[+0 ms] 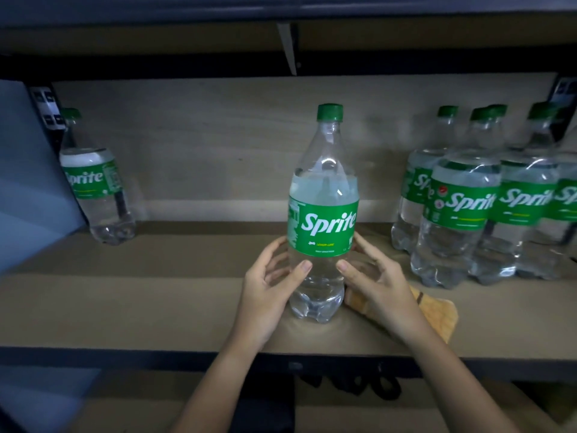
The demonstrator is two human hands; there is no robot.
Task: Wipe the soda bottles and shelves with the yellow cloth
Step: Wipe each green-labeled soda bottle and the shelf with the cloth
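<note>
Running across the bottom at 6 o'clock was the shelf's [156, 307] dark front edge. Just beyond it, the left hand [268, 285] and right hand [379, 284] cupped the center bottle [323, 220], fingers curled around its lower body; it stood upright, cap toward 12. The yellow cloth [443, 317] lay at 4 o'clock. Bare shelf stretched toward 9, where one bottle [93, 182] stood; a bottle cluster [474, 201] crowded 2 o'clock.
</note>
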